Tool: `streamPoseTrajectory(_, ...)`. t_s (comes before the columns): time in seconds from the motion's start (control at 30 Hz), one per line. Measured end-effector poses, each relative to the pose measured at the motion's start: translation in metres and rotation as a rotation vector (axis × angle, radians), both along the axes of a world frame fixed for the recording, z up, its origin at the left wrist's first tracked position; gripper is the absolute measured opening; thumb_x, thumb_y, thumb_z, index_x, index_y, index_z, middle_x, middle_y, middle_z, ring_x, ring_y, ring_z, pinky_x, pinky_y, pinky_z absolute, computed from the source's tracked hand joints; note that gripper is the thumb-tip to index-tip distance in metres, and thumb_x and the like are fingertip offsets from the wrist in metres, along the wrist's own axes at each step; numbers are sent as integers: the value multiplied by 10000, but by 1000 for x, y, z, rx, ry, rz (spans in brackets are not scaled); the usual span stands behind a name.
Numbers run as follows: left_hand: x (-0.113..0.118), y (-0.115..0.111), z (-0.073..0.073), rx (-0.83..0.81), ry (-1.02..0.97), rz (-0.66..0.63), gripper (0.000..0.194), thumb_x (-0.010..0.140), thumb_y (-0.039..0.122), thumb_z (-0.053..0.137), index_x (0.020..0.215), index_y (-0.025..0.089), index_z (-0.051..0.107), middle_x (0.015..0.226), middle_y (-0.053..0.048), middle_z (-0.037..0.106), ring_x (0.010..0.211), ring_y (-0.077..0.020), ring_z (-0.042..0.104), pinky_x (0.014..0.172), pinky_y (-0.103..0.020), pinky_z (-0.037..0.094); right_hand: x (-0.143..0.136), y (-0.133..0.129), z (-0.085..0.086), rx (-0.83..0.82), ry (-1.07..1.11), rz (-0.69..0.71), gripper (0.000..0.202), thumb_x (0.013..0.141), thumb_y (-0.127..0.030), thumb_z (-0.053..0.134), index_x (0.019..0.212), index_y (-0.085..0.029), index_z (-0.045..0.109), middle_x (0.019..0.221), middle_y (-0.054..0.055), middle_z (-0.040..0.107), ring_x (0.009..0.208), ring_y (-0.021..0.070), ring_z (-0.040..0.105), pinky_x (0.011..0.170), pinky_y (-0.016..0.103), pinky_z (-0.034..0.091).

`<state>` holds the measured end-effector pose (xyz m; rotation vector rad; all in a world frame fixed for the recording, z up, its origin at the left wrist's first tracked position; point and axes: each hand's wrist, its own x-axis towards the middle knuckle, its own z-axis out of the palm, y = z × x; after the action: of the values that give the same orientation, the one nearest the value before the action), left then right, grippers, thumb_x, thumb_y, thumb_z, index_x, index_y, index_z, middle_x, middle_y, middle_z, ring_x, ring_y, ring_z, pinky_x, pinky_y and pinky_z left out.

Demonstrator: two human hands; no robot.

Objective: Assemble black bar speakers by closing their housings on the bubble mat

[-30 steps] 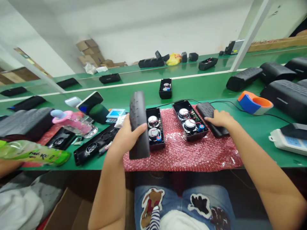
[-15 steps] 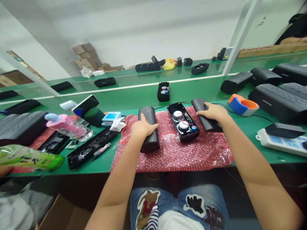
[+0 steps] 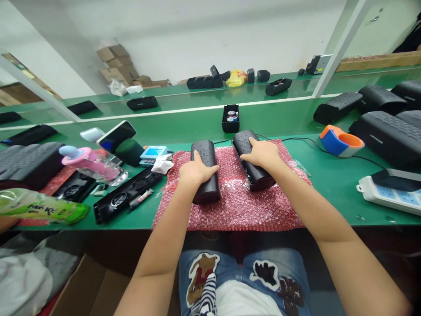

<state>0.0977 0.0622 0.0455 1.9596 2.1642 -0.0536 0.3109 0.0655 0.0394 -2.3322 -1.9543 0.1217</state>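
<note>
A black speaker (image 3: 209,186) with a patterned top stands on the red bubble wrap (image 3: 243,217), and my left hand (image 3: 194,172) is closed around its left side, index finger and thumb on the top. To its right, my right hand (image 3: 262,153) grips a matching black speaker cover (image 3: 247,142), fingers over the patterned face. The cover lies over the open speaker housing (image 3: 247,175), slightly askew, with a gap showing on the left edge. The drivers inside are hidden now.
An open speaker housing (image 3: 230,119) with wiring stands behind the wrap. Finished-looking speakers (image 3: 381,136) and a power strip (image 3: 391,195) are at right. At left lie a black speaker panel (image 3: 126,195), a pink-topped bottle (image 3: 95,164) and a green packet (image 3: 42,206).
My right hand has brought the cover leftward onto the open housing, hiding its drivers and wires. My left hand stays on the other speaker. The camera view has shifted slightly.
</note>
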Motion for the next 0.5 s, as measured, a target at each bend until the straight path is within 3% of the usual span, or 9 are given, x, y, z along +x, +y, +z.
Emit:
streamPoseTrajectory(0.23,-3,3,6,-47,13,1,1185,696,750,539,1570,92,84,1319,-286,584,1158,-454,594,959,-533,446,-4,0,0,-8,16,11,840,753,-654,569,1439,-181,459,1131,187,678,1008,348,649,796,403,482)
streamPoseTrajectory(0.5,3,1,1,-18,0,3,1194,701,759,524,1566,70,75,1274,-287,610,1132,-458,601,933,-529,460,-6,-1,-2,-30,-11,-18,878,774,-679,548,1484,-184,403,1167,197,668,1043,356,641,817,406,475)
